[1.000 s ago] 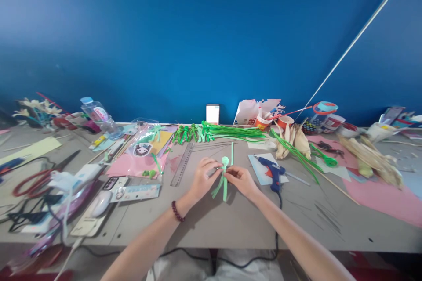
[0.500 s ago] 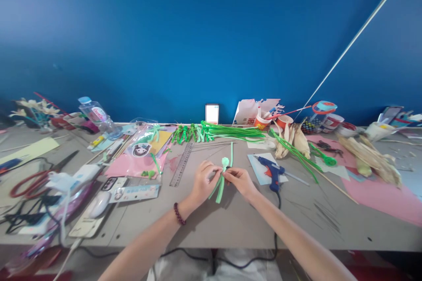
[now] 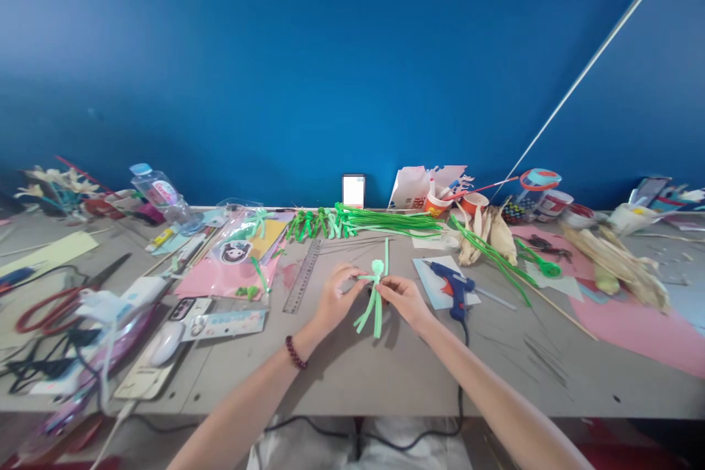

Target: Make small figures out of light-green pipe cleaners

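Note:
A light green pipe-cleaner figure (image 3: 377, 286) hangs upright between my hands, with a round coiled top and several strands pointing down. My left hand (image 3: 337, 299) pinches a short strand sticking out at its left side. The fingers of my right hand (image 3: 405, 301) are closed on the figure's right side, just below the round top. Behind it a loose light green strand (image 3: 386, 257) lies on the table. Several finished-looking green figures (image 3: 316, 223) lie in a row at the back, beside a bundle of green pipe cleaners (image 3: 393, 219).
A blue glue gun (image 3: 456, 289) lies on paper right of my hands, its cable running to the front edge. A metal ruler (image 3: 302, 276) and a plastic bag (image 3: 236, 244) are at the left. Farther left are red-handled scissors (image 3: 55, 308); a phone (image 3: 353, 190) stands at the back.
My left hand has shifted slightly left, from the figure's middle to its side strand. The figure's strands now hang more visibly and have swung a little right.

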{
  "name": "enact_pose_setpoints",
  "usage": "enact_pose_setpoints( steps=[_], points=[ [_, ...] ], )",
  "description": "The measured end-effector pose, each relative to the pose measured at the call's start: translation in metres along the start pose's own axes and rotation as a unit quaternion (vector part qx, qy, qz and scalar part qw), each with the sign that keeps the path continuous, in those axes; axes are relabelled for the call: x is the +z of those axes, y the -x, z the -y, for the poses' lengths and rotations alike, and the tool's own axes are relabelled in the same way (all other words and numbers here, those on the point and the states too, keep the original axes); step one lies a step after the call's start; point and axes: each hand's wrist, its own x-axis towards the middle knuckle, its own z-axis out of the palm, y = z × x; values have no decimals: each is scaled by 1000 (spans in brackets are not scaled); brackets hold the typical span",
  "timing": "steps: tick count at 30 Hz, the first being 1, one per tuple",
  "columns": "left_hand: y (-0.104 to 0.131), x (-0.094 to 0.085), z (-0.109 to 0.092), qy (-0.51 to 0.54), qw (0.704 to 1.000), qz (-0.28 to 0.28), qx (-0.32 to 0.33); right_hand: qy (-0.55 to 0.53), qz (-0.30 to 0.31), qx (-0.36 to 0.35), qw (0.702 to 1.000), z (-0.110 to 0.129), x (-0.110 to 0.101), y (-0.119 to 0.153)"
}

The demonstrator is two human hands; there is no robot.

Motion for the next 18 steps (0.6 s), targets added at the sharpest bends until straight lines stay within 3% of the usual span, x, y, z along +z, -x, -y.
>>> enact_pose_setpoints(
  steps=[8, 14, 18],
  points=[
    [-1, -1, -3, 14, 1000, 1, -8, 2, -7, -4, 1000, 2, 1, 0],
    [-1, -1, -5, 47, 996, -44, -62, 10, -14, -1, 1000, 4, 1, 1],
    [-1, -1, -3, 31, 997, -43, -64, 7, -18, -6, 1000, 2, -1, 0]
  ],
)
